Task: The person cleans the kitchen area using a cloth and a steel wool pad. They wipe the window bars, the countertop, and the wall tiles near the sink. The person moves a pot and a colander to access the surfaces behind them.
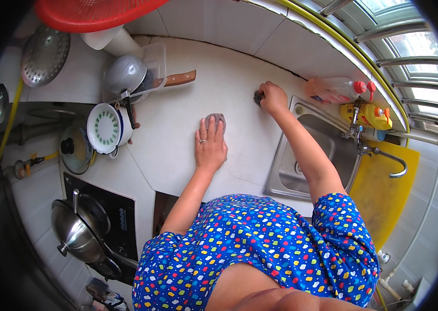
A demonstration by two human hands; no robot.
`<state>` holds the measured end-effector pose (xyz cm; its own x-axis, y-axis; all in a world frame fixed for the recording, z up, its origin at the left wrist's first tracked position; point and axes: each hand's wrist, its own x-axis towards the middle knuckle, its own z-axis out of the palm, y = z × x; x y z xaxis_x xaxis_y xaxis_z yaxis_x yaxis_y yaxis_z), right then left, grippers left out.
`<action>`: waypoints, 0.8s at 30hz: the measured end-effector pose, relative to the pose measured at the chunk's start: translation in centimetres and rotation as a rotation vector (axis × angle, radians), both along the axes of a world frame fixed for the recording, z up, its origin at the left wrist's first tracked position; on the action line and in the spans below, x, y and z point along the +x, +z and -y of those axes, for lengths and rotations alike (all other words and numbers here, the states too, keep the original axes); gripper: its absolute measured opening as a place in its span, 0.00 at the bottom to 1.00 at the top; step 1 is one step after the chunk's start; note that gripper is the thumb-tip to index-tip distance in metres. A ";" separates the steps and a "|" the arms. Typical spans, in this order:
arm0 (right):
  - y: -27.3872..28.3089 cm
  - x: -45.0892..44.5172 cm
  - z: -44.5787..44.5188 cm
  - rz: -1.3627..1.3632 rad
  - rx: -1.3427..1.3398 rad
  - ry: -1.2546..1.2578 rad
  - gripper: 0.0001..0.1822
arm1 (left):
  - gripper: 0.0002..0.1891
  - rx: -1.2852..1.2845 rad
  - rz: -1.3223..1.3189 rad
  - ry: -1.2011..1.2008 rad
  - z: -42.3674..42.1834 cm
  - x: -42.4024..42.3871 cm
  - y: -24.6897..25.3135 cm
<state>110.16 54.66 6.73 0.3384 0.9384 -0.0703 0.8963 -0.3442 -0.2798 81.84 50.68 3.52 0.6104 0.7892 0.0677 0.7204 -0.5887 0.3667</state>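
On the pale countertop (172, 112) my left hand (210, 145) lies palm down, its fingers over a folded greyish-brown cloth (219, 118). A ring shows on one finger. Farther back and to the right, my right hand (274, 96) grips a dark scouring pad (258, 98), which looks like steel wool, against the counter near the back left corner of the sink. The stainless steel sink (281, 171) lies beneath my right forearm. Most of the pad is hidden by my fingers.
A wooden-handled knife (180, 79) juts over the counter from a clear plastic container (159, 58) beside a metal ladle or pan (125, 74). Enamel bowls (103, 128) stand at left, near a lidded wok (77, 233) on the black hob (125, 202). Detergent bottles (331, 90) and a faucet (394, 159) border the sink.
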 end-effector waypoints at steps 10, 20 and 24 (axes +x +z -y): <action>-1.5 -0.8 2.9 -0.185 0.161 -0.087 0.07 | 0.33 0.245 0.076 0.088 -12.6 9.7 -0.9; 1.1 -6.3 24.4 -0.690 0.563 -0.625 0.08 | 0.30 0.208 0.205 -0.208 -11.0 19.1 -1.2; 1.2 -4.1 22.7 -0.758 0.686 -0.627 0.08 | 0.30 0.121 0.187 -0.371 -5.8 19.1 -0.4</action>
